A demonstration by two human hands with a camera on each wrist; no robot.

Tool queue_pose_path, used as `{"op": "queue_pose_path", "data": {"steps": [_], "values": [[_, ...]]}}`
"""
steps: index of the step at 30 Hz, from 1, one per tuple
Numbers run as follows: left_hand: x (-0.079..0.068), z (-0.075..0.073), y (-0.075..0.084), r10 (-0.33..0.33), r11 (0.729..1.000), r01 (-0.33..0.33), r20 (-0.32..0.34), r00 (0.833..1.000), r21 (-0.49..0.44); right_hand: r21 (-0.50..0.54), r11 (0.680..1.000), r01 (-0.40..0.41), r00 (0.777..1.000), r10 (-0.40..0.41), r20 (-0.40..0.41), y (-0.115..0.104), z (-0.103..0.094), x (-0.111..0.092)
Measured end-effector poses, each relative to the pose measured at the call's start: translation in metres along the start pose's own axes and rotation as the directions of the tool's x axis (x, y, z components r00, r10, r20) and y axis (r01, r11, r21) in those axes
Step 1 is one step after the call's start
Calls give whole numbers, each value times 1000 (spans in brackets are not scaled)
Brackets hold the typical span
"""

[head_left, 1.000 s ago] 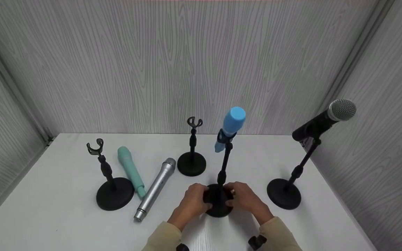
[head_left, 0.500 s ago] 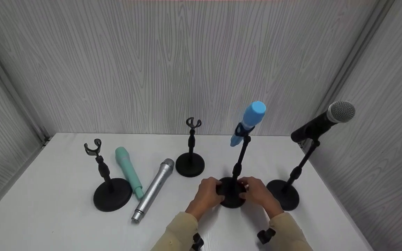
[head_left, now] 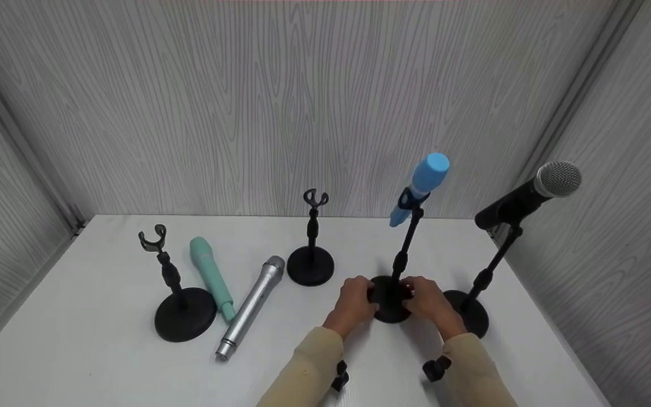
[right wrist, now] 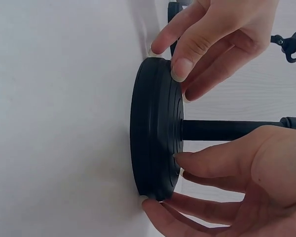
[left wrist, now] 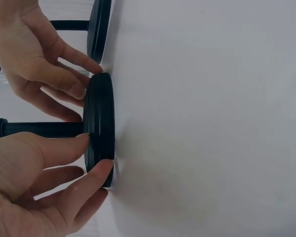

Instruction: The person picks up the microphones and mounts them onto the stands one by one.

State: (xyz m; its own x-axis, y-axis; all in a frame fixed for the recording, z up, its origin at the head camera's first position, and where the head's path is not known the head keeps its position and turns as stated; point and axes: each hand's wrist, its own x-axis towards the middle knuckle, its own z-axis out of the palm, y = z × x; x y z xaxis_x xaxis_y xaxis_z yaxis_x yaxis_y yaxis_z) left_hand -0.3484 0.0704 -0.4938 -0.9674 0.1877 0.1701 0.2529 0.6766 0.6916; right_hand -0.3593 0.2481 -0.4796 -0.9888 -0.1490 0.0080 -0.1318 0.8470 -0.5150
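A blue microphone [head_left: 428, 174] rests tilted in the clip of a black microphone stand [head_left: 400, 262]. My left hand [head_left: 355, 302] grips the left side of that stand's round base [left wrist: 102, 118], thumb on top and fingers at the rim. On the opposite side, my right hand [head_left: 430, 302] holds the same base between thumb and fingers. Both wrist views show the base's lower edge at the tabletop; whether it is slightly lifted I cannot tell. To the right, a black microphone [head_left: 515, 203] with a silver mesh head sits in another stand [head_left: 482, 277], its base partly behind my right hand.
Left of my hands lie a silver microphone [head_left: 252, 305] and a green microphone [head_left: 212, 277]. Two stands with bare clips, a left stand [head_left: 185, 314] and a back stand [head_left: 311, 265], are near them. Grey wood-grain panels [head_left: 257, 113] enclose the white table [head_left: 94, 333].
Both hands have moved the stand with the blue microphone to the right and farther back, closer to the black microphone's stand. The other stands and loose microphones have stayed put.
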Motion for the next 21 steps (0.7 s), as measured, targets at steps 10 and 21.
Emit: {"op": "queue_pose_path", "data": {"steps": [10, 21], "values": [[11, 9, 4, 36, 999, -36, -27, 999, 3, 38, 997, -62, 998, 61, 10, 7, -8, 3], [12, 17, 2, 87, 996, -88, -63, 994, -14, -4, 999, -36, 998, 35, -49, 12, -8, 2]]}}
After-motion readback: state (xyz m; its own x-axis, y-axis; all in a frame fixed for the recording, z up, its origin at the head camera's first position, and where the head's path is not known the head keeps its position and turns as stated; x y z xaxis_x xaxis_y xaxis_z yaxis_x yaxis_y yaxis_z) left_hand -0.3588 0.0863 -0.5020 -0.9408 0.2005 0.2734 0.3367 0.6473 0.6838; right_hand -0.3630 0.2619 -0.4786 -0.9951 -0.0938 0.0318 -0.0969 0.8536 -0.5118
